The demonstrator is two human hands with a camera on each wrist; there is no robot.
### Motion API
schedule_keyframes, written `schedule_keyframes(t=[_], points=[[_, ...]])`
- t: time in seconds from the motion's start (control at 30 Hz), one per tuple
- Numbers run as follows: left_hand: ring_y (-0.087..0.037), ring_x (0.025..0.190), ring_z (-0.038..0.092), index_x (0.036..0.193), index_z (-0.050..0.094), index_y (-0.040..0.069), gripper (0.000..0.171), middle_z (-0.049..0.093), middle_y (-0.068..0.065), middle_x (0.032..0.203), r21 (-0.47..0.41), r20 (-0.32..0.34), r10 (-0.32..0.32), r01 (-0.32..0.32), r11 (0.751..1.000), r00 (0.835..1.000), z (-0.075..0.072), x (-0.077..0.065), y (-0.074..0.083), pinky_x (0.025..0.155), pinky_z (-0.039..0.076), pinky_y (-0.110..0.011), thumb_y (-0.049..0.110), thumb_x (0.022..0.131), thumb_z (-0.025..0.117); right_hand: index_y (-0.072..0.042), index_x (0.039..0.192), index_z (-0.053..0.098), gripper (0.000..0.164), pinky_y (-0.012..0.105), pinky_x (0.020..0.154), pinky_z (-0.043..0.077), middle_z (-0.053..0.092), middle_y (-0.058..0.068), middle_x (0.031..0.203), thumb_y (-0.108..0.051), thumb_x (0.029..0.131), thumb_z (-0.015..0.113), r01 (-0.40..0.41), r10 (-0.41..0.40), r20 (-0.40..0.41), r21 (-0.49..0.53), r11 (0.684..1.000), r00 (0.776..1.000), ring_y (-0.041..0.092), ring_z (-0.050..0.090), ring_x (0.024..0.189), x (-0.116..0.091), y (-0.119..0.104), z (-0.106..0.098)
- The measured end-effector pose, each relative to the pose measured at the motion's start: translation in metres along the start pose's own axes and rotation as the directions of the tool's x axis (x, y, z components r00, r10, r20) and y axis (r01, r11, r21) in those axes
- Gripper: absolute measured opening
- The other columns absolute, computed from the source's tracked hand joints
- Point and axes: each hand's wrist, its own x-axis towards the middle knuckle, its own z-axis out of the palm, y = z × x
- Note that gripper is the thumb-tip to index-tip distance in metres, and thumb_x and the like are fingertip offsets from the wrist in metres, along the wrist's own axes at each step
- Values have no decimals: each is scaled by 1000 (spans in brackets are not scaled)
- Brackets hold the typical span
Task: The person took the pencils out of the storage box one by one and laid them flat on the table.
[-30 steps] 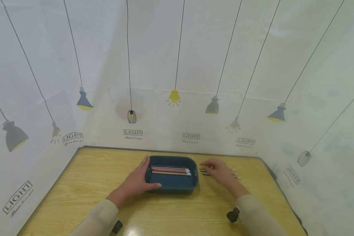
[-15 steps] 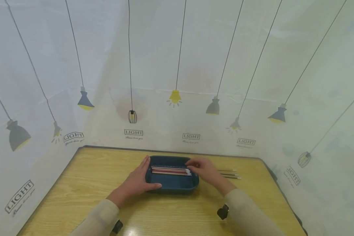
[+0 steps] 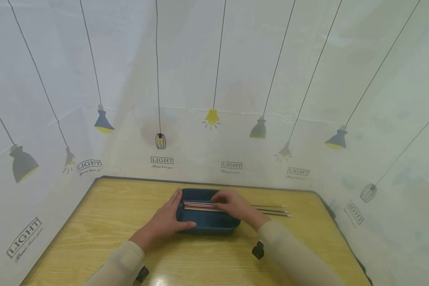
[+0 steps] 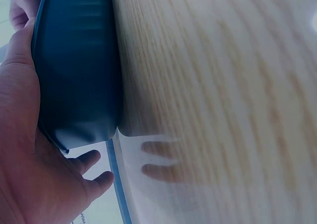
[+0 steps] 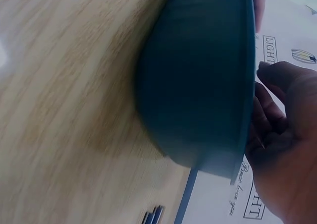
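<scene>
Our left hand lies straight-fingered against the blue tray on the counter; our right hand curls over the pencils inside it, though we cannot tell if it grips one. A careless brush there could knock that neat row askew.

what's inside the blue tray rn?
Several pencils lie side by side in the blue tray, bare floor showing nearer the camera. The right hand covers their right ends; whether it pinches one is hidden.
</scene>
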Motion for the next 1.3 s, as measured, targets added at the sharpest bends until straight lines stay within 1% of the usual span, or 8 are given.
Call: schedule_keyframes(t=[0.2, 0.4, 0.6, 0.77, 0.87, 1.0, 1.1, 1.3], points=[[-46, 165, 26, 178, 11, 5, 136, 5, -12, 186, -1, 1, -4, 4, 1000, 1000, 0, 0, 0, 127, 32, -66, 74, 86, 85, -10, 119, 83, 17, 42, 99, 59, 79, 1, 116, -7, 102, 79, 7, -5, 41, -43, 999, 999, 18, 72, 111, 14, 1, 10], [-46, 165, 27, 178, 11, 5, 136, 5, -13, 186, 10, 2, -4, 4, 1000, 1000, -1, 0, 1, 126, 33, -67, 75, 86, 84, -12, 118, 84, 19, 38, 95, 60, 78, -2, 111, -5, 100, 81, 10, -8, 57, -31, 999, 998, 14, 71, 105, 23, 4, 19], [-46, 165, 26, 178, 11, 5, 134, 4, -13, 186, -1, 5, -4, 4, 1000, 1000, -1, 0, 2, 126, 32, -68, 71, 87, 86, -11, 122, 82, 24, 38, 99, 60, 77, -1, 116, -4, 99, 82, 1, -3, 70, 19, 1000, 998, 15, 72, 109, 24, 11, 30], [-47, 164, 28, 178, 12, 5, 133, 5, -13, 186, 4, 1, -4, 4, 1000, 1000, 0, 0, 2, 126, 33, -68, 70, 88, 85, -9, 125, 81, 29, 36, 102, 59, 77, 1, 116, -1, 97, 83, 17, -21, 83, 40, 999, 996, 17, 74, 112, 26, 13, 38], [-47, 164, 28, 178, 12, 4, 133, 5, -14, 186, 2, 0, 0, 0, 1000, 1000, 0, 0, 1, 126, 34, -67, 69, 88, 86, -8, 126, 82, 32, 36, 102, 59, 76, 1, 115, 2, 96, 82, 22, -25, 92, 38, 999, 995, 18, 73, 111, 27, 14, 41], [-46, 164, 27, 178, 12, 4, 134, 5, -14, 186, 0, 3, 0, 0, 1000, 1000, 0, -1, 2, 126, 33, -67, 71, 88, 85, -8, 126, 82, 34, 36, 101, 59, 73, -1, 111, 6, 95, 80, 16, -19, 108, 29, 999, 994, 18, 73, 111, 28, 15, 45], [-46, 165, 26, 178, 11, 5, 135, 5, -14, 186, -1, 4, 0, 0, 1000, 1000, -1, -1, 2, 126, 33, -67, 74, 87, 83, -8, 126, 83, 35, 37, 102, 58, 73, -2, 111, 7, 94, 80, 11, -13, 119, 17, 1000, 993, 17, 72, 111, 30, 16, 46], [-46, 165, 27, 178, 11, 4, 135, 5, -14, 186, 9, 7, 1, -1, 1000, 1000, -2, 0, 2, 126, 33, -67, 74, 87, 83, -8, 124, 83, 33, 38, 103, 57, 73, -1, 112, 6, 94, 81, -1, 2, 134, -8, 1000, 991, 16, 70, 110, 30, 15, 47]])
